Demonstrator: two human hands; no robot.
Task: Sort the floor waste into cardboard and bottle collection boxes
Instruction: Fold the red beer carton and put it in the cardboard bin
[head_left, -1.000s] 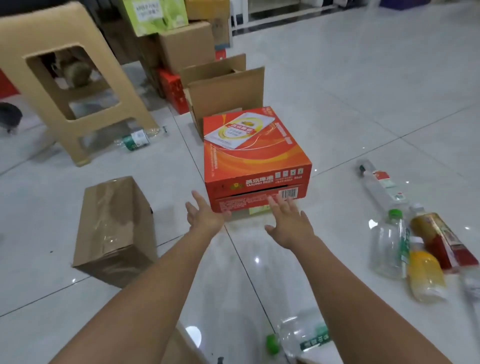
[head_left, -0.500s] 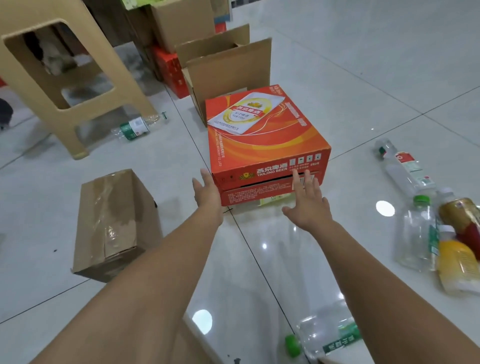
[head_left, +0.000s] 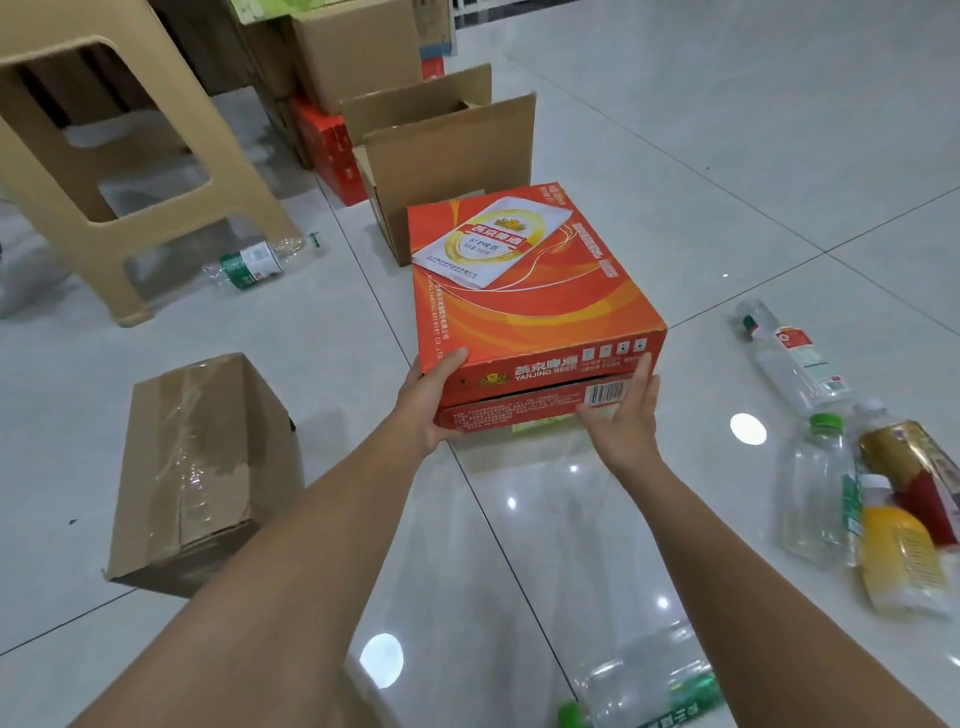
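Note:
An orange beer carton (head_left: 530, 301) lies on the white tiled floor in the middle of the view. My left hand (head_left: 426, 400) grips its near left corner, thumb on the top edge. My right hand (head_left: 623, 415) holds the near right corner, fingers against the front face. Directly behind the carton stands an open brown cardboard box (head_left: 447, 150). A taped brown box (head_left: 202, 467) lies on the floor to the left. Several plastic bottles (head_left: 852, 493) lie at the right, one clear bottle (head_left: 789, 353) further back, another (head_left: 254, 260) beside the stool, and one (head_left: 649, 691) at the bottom edge.
A beige plastic stool (head_left: 119, 171) stands at the far left. Stacked brown boxes (head_left: 358, 47) and red cartons (head_left: 327, 145) fill the back behind the open box. Bare tiles stretch away to the right rear.
Both hands reached forward and closed on the near corners of the orange carton. The view moved closer to the carton.

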